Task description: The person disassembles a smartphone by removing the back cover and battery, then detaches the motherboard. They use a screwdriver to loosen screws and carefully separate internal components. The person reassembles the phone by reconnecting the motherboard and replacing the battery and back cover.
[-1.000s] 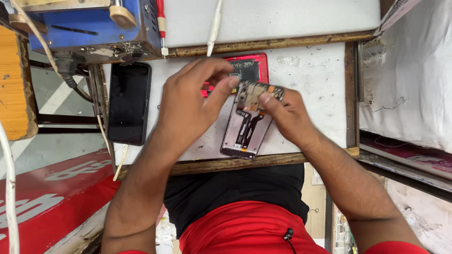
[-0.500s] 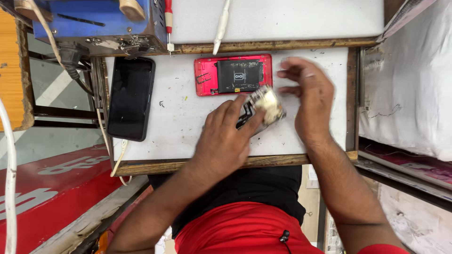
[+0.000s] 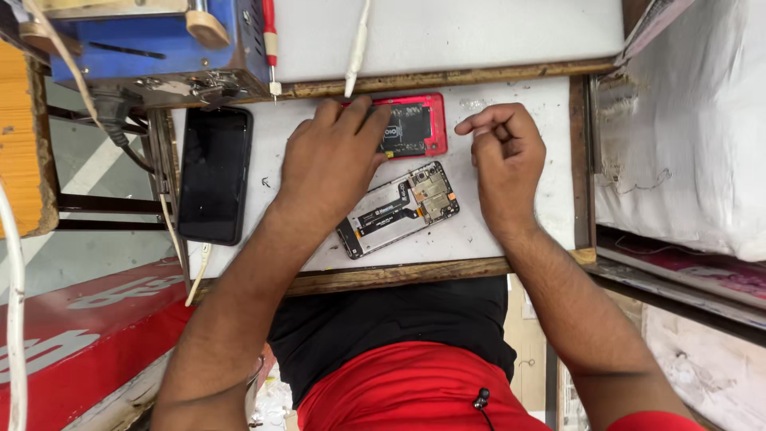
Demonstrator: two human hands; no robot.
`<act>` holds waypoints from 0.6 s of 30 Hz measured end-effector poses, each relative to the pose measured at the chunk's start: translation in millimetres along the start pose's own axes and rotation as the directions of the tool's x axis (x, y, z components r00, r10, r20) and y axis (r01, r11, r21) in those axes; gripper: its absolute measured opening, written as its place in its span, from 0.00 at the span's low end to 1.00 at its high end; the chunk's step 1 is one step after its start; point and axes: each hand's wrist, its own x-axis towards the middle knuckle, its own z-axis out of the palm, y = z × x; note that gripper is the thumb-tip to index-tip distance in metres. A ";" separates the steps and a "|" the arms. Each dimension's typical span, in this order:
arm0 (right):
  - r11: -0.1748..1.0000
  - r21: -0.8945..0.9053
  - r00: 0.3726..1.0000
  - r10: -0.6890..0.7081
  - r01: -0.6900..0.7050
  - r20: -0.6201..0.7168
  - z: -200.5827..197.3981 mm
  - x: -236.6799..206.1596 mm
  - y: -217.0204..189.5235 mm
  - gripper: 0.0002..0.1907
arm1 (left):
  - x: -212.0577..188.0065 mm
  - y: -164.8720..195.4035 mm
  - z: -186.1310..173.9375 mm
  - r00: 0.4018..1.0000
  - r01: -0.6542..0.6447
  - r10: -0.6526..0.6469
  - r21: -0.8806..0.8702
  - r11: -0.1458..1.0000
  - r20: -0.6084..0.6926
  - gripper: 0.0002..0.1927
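Resting flat on red phone shell (image 3: pixel 421 128), left hand (image 3: pixel 331 164).

Red phone back cover (image 3: pixel 423 128) (partly covered), opened phone (image 3: pixel 399 209) lying tilted

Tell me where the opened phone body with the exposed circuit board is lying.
The opened phone body lies tilted on the white worktop, between both hands, just below the red back cover.

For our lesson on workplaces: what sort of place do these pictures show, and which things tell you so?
Probably a phone repair bench. An opened phone with bare circuit boards lies on the white worktop, a red back cover lies under the left hand, and a blue bench machine stands behind.
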 end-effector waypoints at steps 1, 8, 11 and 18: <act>1.000 0.029 1.000 0.002 -0.002 0.010 0.3 0.3 0.4 0.05 | 5.2 0.6 0.7 1.000 -0.014 0.013 0.048 0.999 0.002 0.35; 0.995 0.099 0.994 0.004 -0.015 0.109 -4.5 -5.6 6.0 0.09 | 15.4 3.9 4.4 0.999 -0.041 0.042 0.038 0.998 -0.019 0.39; 0.996 0.052 0.988 0.058 -0.066 0.140 -3.8 -7.9 3.7 0.10 | 12.5 0.2 2.8 1.000 -0.006 0.002 -0.120 0.993 -0.028 0.33; 0.997 -0.040 0.971 0.077 -0.069 0.226 10.8 -10.0 -6.4 0.12 | -7.9 -5.5 -18.3 0.987 -0.064 -0.004 -0.405 0.912 -0.163 0.11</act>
